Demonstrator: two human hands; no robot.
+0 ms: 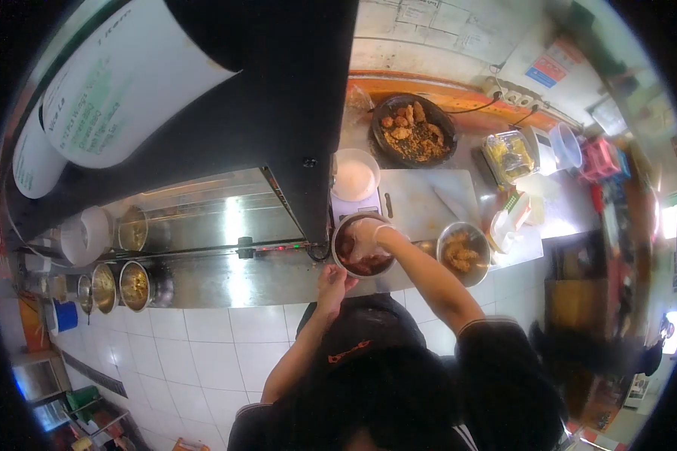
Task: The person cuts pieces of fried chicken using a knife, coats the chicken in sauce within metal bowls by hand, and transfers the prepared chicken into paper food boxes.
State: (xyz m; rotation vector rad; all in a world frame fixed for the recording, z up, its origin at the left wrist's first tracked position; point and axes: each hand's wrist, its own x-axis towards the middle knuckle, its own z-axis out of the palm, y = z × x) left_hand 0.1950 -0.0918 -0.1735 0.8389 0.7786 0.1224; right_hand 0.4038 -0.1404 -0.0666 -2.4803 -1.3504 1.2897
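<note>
A metal bowl holding reddish-brown, sauce-coated pieces stands at the near edge of the counter. My right hand, in a thin clear glove, reaches down inside it among the pieces. Its fingertips are hard to make out there. My left hand is bare and curls at the bowl's near left rim. Right of my right forearm is a second metal bowl with golden fried pieces. Behind the first bowl, a white tub sits on a scale.
A cutting board carries a knife. Farther back stands a black pan of fried pieces and crumbs. Plastic containers are at the right. A black shelf overhangs the left counter, where several metal bowls stand.
</note>
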